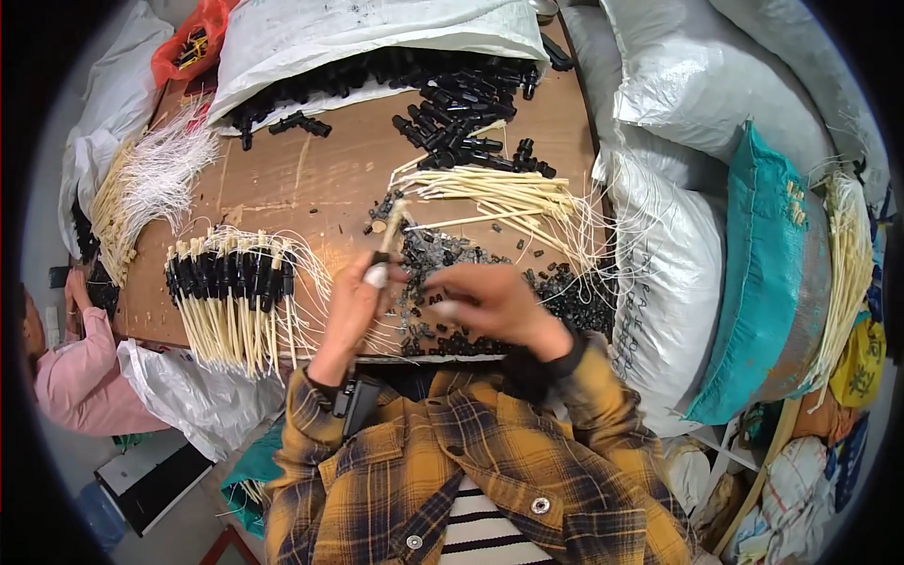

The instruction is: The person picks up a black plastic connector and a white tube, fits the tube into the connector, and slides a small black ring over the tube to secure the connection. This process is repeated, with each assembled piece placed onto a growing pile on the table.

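My left hand (358, 299) is closed around a pale, thin stick (392, 226) that points up and away from me. A dark fitting (379, 257) sits around the stick just above the fingers, and something white covers the thumb tip. To the right, my right hand (497, 299) is over a heap of small black and grey plastic pieces (452, 252). Its thumb and forefinger are bent and apart, slightly blurred, with nothing clearly held. Beyond both hands lies a loose bundle of pale sticks (513, 184) with white cords trailing right.
At left, a row of sticks with black tubes (231, 282) lies by the table edge. Black tubular parts (461, 113) spill from a white sack (377, 33). White cords (169, 165) lie far left. Full sacks (670, 273) line the right. A person in pink (94, 377) is at left.
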A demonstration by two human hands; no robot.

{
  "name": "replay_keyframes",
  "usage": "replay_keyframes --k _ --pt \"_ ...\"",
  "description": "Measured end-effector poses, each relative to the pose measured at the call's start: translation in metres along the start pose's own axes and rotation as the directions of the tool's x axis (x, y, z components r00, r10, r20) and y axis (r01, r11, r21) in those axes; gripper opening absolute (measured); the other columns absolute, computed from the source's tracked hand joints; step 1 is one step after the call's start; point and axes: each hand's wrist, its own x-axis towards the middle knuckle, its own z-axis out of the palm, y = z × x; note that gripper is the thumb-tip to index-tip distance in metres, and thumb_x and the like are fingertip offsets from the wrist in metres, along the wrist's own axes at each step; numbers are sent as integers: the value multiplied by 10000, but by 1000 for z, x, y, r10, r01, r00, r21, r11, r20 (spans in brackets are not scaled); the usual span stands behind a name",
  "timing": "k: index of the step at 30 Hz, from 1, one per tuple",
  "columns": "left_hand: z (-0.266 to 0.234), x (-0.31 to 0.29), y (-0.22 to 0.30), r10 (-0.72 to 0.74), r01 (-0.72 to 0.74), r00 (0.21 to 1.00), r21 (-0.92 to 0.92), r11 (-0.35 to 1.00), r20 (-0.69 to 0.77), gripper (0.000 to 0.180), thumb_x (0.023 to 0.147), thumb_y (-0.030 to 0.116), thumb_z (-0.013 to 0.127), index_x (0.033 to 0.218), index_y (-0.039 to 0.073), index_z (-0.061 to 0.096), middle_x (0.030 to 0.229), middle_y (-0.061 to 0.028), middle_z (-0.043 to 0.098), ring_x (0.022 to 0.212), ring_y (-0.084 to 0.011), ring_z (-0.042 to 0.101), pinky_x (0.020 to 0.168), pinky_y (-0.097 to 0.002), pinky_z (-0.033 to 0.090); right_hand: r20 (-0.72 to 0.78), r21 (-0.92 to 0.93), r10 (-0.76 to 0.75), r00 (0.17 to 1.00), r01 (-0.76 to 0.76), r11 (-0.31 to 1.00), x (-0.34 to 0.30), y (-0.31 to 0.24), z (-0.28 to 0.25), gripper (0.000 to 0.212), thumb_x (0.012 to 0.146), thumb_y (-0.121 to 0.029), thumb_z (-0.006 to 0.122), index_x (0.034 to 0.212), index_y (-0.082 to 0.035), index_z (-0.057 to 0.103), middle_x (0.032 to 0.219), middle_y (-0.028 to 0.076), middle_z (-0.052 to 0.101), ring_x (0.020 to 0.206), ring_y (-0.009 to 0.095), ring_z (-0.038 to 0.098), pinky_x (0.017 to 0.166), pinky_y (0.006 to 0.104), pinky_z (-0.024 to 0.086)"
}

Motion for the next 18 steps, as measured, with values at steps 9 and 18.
replay_keyframes --k 9,18 --pt "-3 -6 -5 259 -239 964 614 752 58 298 780 -49 587 1065 26 628 887 -86 668 765 -211 652 651 -306 509 -121 -295 -3 993 -33 955 -2 10 42 200 790 -144 676 979 -78 673 767 114 664 630 289 645 555 333 507" --pt "-5 -13 2 339 -331 926 796 506 169 443 684 -84 507 1076 78 634 990 -150 632 944 -367 599 807 -404 481 -284 -374 -51 957 -61 926 9 12 46 103 789 -149 627 879 -108 656 686 92 615 571 281 615 491 367 468"
